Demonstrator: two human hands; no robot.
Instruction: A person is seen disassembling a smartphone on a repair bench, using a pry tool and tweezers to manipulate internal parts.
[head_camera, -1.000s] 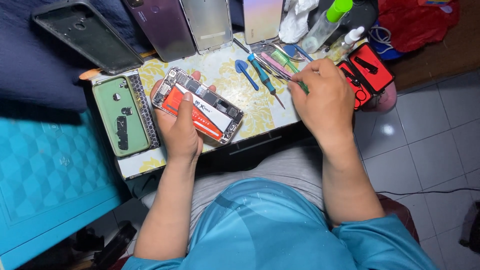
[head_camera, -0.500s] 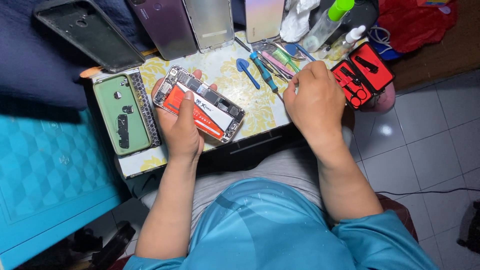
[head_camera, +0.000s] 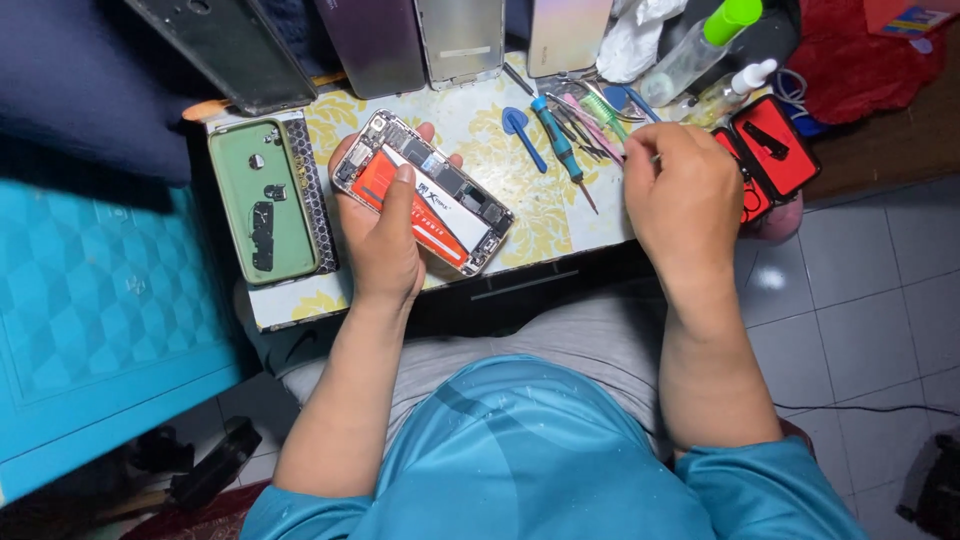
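My left hand (head_camera: 385, 240) holds an opened phone (head_camera: 425, 195) tilted over the small table (head_camera: 470, 125), which has a yellow floral cover. The phone's inside shows an orange battery and circuit parts, and my thumb rests on the battery. My right hand (head_camera: 680, 195) hovers at the table's right edge with its fingers curled together. A small pale tip shows at the fingertips, but I cannot tell what it is. A blue screwdriver (head_camera: 556, 140), a blue pry tool (head_camera: 517, 124) and several thin tools (head_camera: 600, 112) lie just left of that hand.
A green mat with small parts (head_camera: 262, 200) lies left of the phone. Several phone back covers (head_camera: 460, 40) lean along the far edge. An open red case (head_camera: 778, 145) and a green-capped bottle (head_camera: 700, 45) stand at the right. A teal box (head_camera: 100, 300) sits at the left.
My right hand has drawn back from the pile of tools toward the right edge of the table. The left hand has tilted the phone slightly and kept its hold.
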